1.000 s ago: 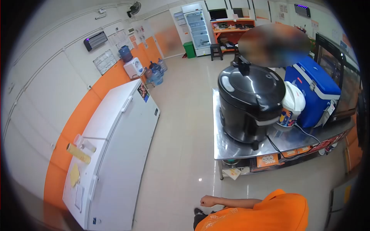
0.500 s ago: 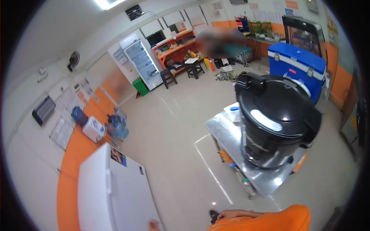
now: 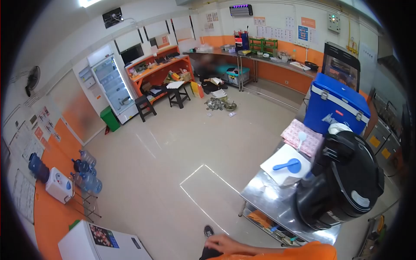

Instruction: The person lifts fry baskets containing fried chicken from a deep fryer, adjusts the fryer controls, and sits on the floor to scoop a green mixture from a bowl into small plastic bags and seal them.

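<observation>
My right hand [image 3: 223, 243] is at the bottom centre, below an orange sleeve [image 3: 314, 251]. Its fingers are slightly apart and loosely bent, with nothing visible in them. My left hand is out of view. Nearest on the right stands a steel table [image 3: 271, 195] bearing a large black lidded cooker [image 3: 353, 173]. Beside the cooker, a blue paddle [image 3: 288, 165] lies on a white cloth [image 3: 277, 175], and a pale paddle [image 3: 302, 138] rests on a pink patterned cloth [image 3: 292, 130]. Behind them sits a blue cooler box [image 3: 336, 104].
A white chest freezer [image 3: 80, 245] is at the lower left, near a water dispenser [image 3: 59, 184] and several bottles. Farther back are a glass-door fridge [image 3: 113, 86], black stools [image 3: 177, 96], a blurred person on the floor [image 3: 208, 67], and a metal bowl [image 3: 230, 106].
The view has swung right and moved forward. The freezer has slid toward the lower left, and the cooker toward the right edge. My left hand, partly visible half a second ago, has left the frame.
</observation>
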Demonstrator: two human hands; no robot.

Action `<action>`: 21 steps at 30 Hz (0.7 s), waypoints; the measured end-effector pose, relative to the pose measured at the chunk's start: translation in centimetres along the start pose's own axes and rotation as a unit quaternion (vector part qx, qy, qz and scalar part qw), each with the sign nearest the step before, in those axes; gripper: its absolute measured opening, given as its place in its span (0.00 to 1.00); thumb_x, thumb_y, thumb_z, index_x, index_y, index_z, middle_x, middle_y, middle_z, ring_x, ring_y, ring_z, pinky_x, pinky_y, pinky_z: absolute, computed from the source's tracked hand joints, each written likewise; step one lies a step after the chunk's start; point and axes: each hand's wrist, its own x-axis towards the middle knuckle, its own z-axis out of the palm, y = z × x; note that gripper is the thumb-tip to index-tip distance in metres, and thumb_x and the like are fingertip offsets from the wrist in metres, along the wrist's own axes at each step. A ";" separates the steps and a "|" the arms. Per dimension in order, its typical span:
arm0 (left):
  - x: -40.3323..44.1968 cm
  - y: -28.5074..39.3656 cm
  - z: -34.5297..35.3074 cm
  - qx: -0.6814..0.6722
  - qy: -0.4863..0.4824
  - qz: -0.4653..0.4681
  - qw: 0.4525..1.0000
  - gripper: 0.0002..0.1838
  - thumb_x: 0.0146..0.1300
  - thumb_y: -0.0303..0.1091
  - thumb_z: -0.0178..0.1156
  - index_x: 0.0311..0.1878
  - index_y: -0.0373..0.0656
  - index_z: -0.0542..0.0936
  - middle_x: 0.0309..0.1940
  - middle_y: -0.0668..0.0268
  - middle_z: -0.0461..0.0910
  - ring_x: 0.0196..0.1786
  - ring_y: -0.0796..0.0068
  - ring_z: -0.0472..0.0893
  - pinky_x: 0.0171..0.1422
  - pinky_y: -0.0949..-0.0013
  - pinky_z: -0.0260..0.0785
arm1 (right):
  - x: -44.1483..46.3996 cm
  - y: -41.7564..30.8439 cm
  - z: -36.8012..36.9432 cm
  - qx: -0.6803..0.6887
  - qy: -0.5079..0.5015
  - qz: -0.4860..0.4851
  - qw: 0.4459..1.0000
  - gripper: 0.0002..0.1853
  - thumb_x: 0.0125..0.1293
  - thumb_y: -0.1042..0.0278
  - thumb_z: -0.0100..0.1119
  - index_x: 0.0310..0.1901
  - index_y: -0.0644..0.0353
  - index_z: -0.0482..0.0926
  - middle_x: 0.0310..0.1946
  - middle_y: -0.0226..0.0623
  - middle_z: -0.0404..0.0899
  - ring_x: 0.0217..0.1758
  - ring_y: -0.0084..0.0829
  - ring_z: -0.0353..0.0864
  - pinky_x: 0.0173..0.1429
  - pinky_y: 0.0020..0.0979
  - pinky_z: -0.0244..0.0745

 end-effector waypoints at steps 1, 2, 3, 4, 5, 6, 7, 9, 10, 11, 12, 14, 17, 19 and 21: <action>3.6 2.9 -0.4 -0.021 0.017 0.052 0.998 0.24 0.76 0.39 0.48 0.65 0.29 0.68 0.60 0.49 0.75 0.63 0.59 0.75 0.67 0.63 0.67 | 2.9 0.0 -1.4 -0.013 0.035 0.047 0.998 0.11 0.73 0.66 0.53 0.45 0.65 0.80 0.39 0.43 0.82 0.41 0.40 0.83 0.46 0.34 0.77; 6.7 6.8 -0.7 -0.057 0.045 0.153 0.986 0.24 0.76 0.39 0.48 0.66 0.29 0.68 0.61 0.48 0.74 0.65 0.58 0.74 0.68 0.62 0.66 | 6.4 -1.7 -3.1 -0.026 0.122 -0.021 0.992 0.11 0.72 0.66 0.56 0.44 0.66 0.81 0.39 0.43 0.83 0.41 0.38 0.83 0.45 0.33 0.77; 9.7 11.0 -0.7 -0.107 0.069 0.273 0.954 0.25 0.77 0.39 0.48 0.67 0.29 0.67 0.62 0.48 0.74 0.66 0.58 0.74 0.69 0.62 0.66 | 10.4 -4.1 -5.3 -0.050 0.202 -0.091 0.974 0.11 0.71 0.67 0.58 0.42 0.67 0.81 0.39 0.43 0.83 0.40 0.36 0.83 0.44 0.31 0.77; 10.8 17.9 0.1 -0.159 0.086 0.416 0.891 0.25 0.77 0.39 0.48 0.67 0.29 0.67 0.64 0.47 0.73 0.67 0.57 0.73 0.71 0.61 0.65 | 13.7 -7.8 -8.6 -0.080 0.248 -0.179 0.949 0.10 0.71 0.68 0.58 0.45 0.67 0.81 0.41 0.43 0.83 0.41 0.36 0.83 0.45 0.31 0.77; 5.0 32.9 1.4 -0.174 0.038 0.375 0.910 0.23 0.78 0.40 0.47 0.64 0.29 0.70 0.60 0.47 0.76 0.66 0.55 0.74 0.71 0.57 0.64 | 16.2 -12.1 -11.6 -0.108 0.279 -0.261 0.918 0.11 0.70 0.69 0.59 0.48 0.67 0.80 0.43 0.42 0.83 0.43 0.37 0.84 0.46 0.31 0.78; -2.1 46.1 2.2 -0.117 0.027 0.441 0.889 0.22 0.79 0.40 0.45 0.63 0.31 0.70 0.59 0.47 0.76 0.64 0.56 0.74 0.70 0.56 0.64 | 17.8 -16.4 -14.8 -0.133 0.324 -0.338 0.873 0.12 0.69 0.70 0.59 0.51 0.66 0.78 0.45 0.42 0.83 0.45 0.38 0.83 0.47 0.31 0.78; -4.7 53.8 3.5 -0.154 -0.058 0.568 0.807 0.26 0.75 0.47 0.50 0.63 0.32 0.70 0.57 0.49 0.76 0.60 0.58 0.76 0.65 0.56 0.68 | 19.4 -19.5 -16.9 -0.147 0.363 -0.420 0.819 0.13 0.69 0.71 0.59 0.53 0.65 0.77 0.47 0.41 0.82 0.46 0.38 0.83 0.48 0.31 0.78; -6.1 63.2 8.3 -0.272 -0.301 0.734 0.545 0.33 0.69 0.55 0.57 0.63 0.34 0.70 0.56 0.50 0.76 0.56 0.56 0.79 0.59 0.53 0.73 | 22.8 -22.5 -18.8 -0.104 0.584 -0.594 0.543 0.19 0.74 0.56 0.50 0.53 0.65 0.74 0.47 0.49 0.80 0.43 0.41 0.83 0.48 0.37 0.80; -6.8 68.1 9.9 -0.152 -0.435 0.792 0.400 0.34 0.69 0.58 0.56 0.62 0.34 0.69 0.60 0.51 0.74 0.62 0.57 0.76 0.57 0.53 0.73 | 24.8 -24.1 -20.4 -0.136 0.561 -0.637 0.511 0.19 0.74 0.57 0.50 0.53 0.65 0.74 0.47 0.49 0.80 0.43 0.41 0.83 0.48 0.37 0.80; -8.8 71.1 12.6 -0.184 -0.481 0.788 0.337 0.25 0.73 0.49 0.54 0.60 0.36 0.74 0.54 0.48 0.76 0.56 0.49 0.79 0.57 0.54 0.74 | 26.4 -24.4 -21.7 -0.172 0.508 -0.663 0.522 0.19 0.74 0.57 0.50 0.53 0.65 0.74 0.47 0.49 0.80 0.43 0.41 0.83 0.48 0.37 0.80; -9.9 72.4 16.4 -0.216 -0.516 0.757 0.337 0.27 0.73 0.51 0.51 0.59 0.35 0.74 0.54 0.49 0.77 0.55 0.50 0.80 0.56 0.54 0.74 | 28.2 -24.6 -23.0 -0.201 0.471 -0.677 0.528 0.19 0.74 0.57 0.50 0.54 0.65 0.74 0.47 0.49 0.80 0.44 0.41 0.83 0.48 0.37 0.79; -9.0 74.6 22.8 -0.215 -0.674 0.627 0.325 0.28 0.75 0.53 0.46 0.55 0.33 0.76 0.52 0.50 0.78 0.52 0.51 0.81 0.56 0.54 0.73 | 31.9 -23.7 -25.9 -0.232 0.441 -0.680 0.538 0.18 0.73 0.58 0.50 0.54 0.65 0.74 0.47 0.49 0.80 0.44 0.41 0.83 0.47 0.37 0.79; -3.7 76.5 31.6 -0.081 -0.894 0.388 0.208 0.31 0.76 0.54 0.40 0.45 0.33 0.79 0.44 0.50 0.81 0.47 0.50 0.81 0.58 0.53 0.70 | 36.8 -21.3 -30.8 -0.266 0.430 -0.661 0.555 0.18 0.73 0.59 0.50 0.54 0.65 0.75 0.47 0.48 0.80 0.44 0.41 0.83 0.47 0.37 0.79; 1.5 79.2 36.3 -0.059 -0.908 0.386 0.154 0.32 0.76 0.55 0.37 0.41 0.33 0.79 0.40 0.52 0.81 0.46 0.53 0.80 0.58 0.56 0.68 | 39.8 -19.5 -34.2 -0.280 0.423 -0.654 0.562 0.18 0.73 0.59 0.50 0.54 0.65 0.75 0.48 0.48 0.80 0.44 0.41 0.83 0.47 0.36 0.79; 5.2 81.2 38.4 -0.136 -0.909 0.332 0.211 0.32 0.78 0.55 0.36 0.40 0.33 0.79 0.37 0.55 0.81 0.48 0.56 0.79 0.57 0.61 0.68 | 43.1 -18.9 -38.3 -0.299 0.431 -0.643 0.558 0.18 0.73 0.60 0.50 0.54 0.65 0.75 0.48 0.48 0.80 0.44 0.41 0.83 0.47 0.36 0.79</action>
